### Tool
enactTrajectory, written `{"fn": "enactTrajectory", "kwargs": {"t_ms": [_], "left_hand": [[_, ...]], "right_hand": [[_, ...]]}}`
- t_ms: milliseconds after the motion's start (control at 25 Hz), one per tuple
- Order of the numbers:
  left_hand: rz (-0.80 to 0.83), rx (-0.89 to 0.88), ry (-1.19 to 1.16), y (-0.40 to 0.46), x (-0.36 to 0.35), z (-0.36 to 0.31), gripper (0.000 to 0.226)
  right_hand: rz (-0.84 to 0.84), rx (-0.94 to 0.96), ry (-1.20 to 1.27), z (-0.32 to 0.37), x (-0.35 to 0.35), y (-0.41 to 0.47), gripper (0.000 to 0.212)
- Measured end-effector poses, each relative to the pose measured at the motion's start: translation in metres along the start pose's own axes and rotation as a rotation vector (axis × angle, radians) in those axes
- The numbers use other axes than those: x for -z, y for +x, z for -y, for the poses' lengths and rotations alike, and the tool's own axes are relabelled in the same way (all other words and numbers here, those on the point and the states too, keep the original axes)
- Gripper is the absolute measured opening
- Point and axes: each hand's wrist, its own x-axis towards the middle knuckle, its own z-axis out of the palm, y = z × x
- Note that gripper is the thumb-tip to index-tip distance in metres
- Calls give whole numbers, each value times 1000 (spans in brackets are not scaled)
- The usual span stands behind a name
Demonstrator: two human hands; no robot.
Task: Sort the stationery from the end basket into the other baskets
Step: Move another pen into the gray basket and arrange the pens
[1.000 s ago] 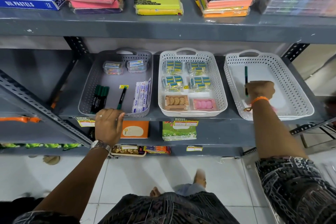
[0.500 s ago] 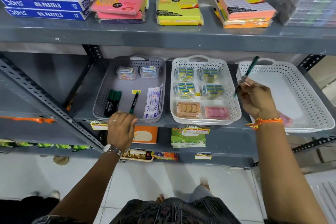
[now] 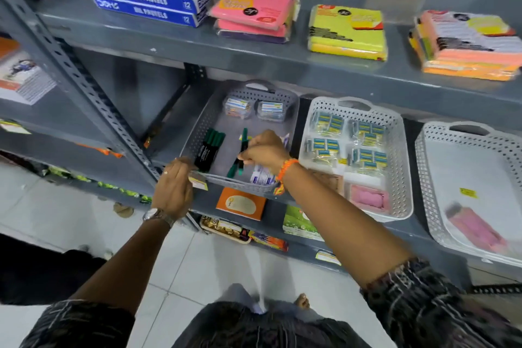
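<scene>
Green pen (image 3: 242,147) stands lengthwise over grey basket (image 3: 292,110), pinched in right hand (image 3: 264,151).

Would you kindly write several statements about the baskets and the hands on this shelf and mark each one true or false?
1. The right hand holds a green pen over the grey basket. True.
2. The left hand rests inside the middle basket. False: it grips the grey basket's front rim.
3. The end basket has a pink item in it. True.
4. The grey basket holds no markers. False: dark green-capped markers lie in it.
5. The middle basket holds small clear packets. True.
</scene>
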Motion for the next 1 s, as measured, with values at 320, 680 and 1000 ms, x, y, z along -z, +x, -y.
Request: {"fn": "enactTrajectory", "kwargs": {"t_ms": [320, 680, 1000], "left_hand": [[-24, -65, -91, 0, -1, 12, 47], [10, -178, -135, 3, -2, 29, 42], [-56, -321, -93, -1, -15, -29, 38]], "right_hand": [[-71, -26, -363, 10, -74, 36, 19], [-96, -67, -253, 2, -61, 37, 16], [-310, -62, 294, -36, 55, -23, 30]]}}
